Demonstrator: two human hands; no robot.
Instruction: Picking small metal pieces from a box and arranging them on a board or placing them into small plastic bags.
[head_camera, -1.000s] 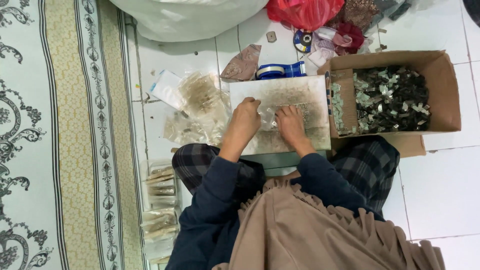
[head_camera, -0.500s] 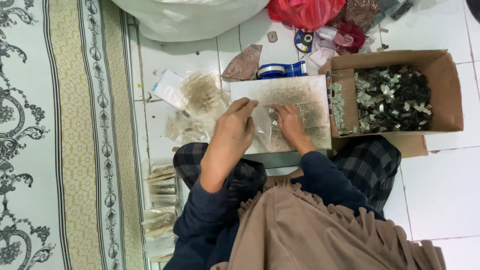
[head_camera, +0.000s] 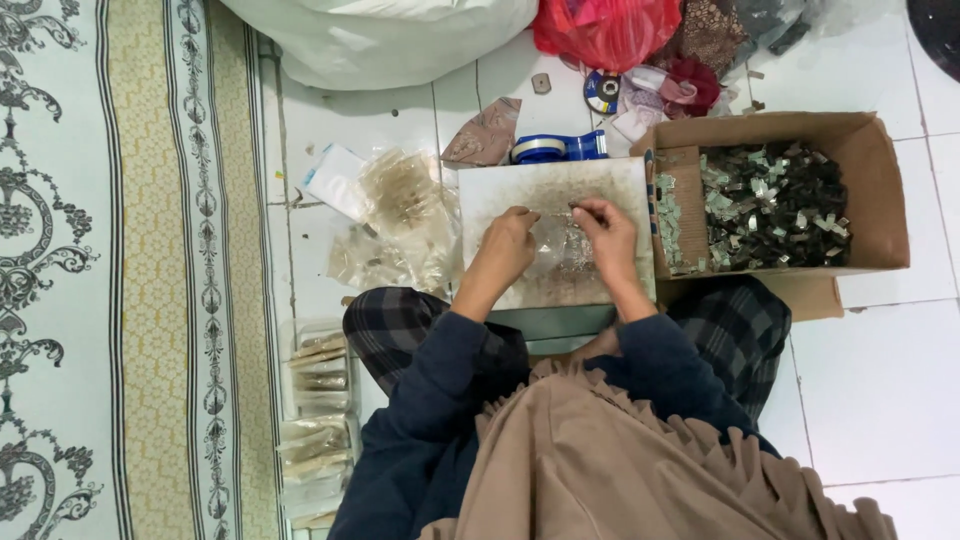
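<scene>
White floor tiles (head_camera: 880, 380) carry everything I see, with a patterned rug (head_camera: 130, 280) along one side. Nearest, my left hand (head_camera: 510, 245) and right hand (head_camera: 605, 230) each pinch an edge of a small clear plastic bag (head_camera: 560, 240), fingers closed on it, over a worn flat board (head_camera: 555, 195). Just beyond the right grip sits a cardboard box (head_camera: 880, 180) of small shiny pieces. Beyond the left grip lie loose clear bags (head_camera: 400, 215). Farther off rests a blue tape dispenser (head_camera: 560, 148).
</scene>
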